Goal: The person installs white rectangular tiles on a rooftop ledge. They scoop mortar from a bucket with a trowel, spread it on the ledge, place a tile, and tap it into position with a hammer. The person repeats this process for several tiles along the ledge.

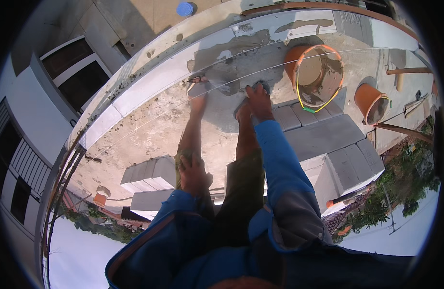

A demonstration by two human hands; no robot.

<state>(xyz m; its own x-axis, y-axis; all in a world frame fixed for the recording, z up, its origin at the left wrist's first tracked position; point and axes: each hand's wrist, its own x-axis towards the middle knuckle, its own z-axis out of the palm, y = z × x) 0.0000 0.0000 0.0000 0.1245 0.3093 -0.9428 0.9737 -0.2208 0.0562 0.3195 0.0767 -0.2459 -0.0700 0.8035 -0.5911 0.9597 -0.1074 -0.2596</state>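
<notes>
My left hand [193, 176] rests on my left knee with its fingers spread, holding nothing. My right hand [260, 102] reaches down beside my right foot, fingers curled round the handle of a trowel. The grey trowel blade [227, 86] is blurred and lies low over the concrete floor, between my feet; the handle is mostly hidden by the hand. Ahead of it, wet grey mortar [231, 50] is smeared on the floor and on the low row of pale blocks [169, 62]. A taut white string [183, 98] crosses above the floor.
To the right stand a large orange bucket [303, 60] with grey mortar and a smaller orange bucket [364, 98]. Grey blocks [328, 137] are stacked at my right, more blocks [152, 173] at my left. A blue round lid or tub [185, 9] lies beyond the wall.
</notes>
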